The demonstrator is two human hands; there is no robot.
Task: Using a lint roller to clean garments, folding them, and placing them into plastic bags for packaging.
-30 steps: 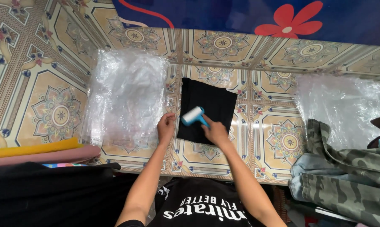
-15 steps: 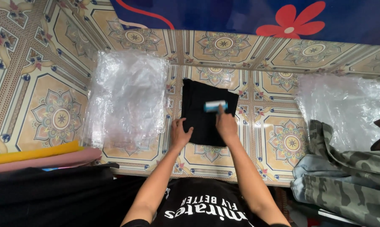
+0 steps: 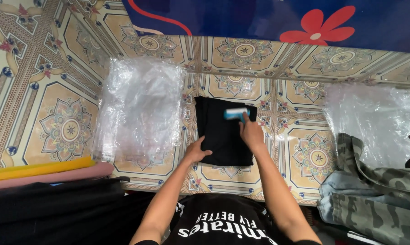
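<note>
Rolling: right hand (image 3: 251,133), fingers closed on the blue lint roller (image 3: 236,114), works the far edge of the folded black garment (image 3: 224,131) on the tiled floor (image 3: 64,131).
Left hand (image 3: 197,152): fingers open, flat, pinning the near-left corner.
Risk: sticky roller may lift or unfold the top layer if that pin slips.
Change: roller is further up than 1 second ago.

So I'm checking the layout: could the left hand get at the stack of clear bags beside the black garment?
Probably yes: the left hand rests on the black garment's left edge, with the stack of clear bags right alongside and nothing between.
</note>
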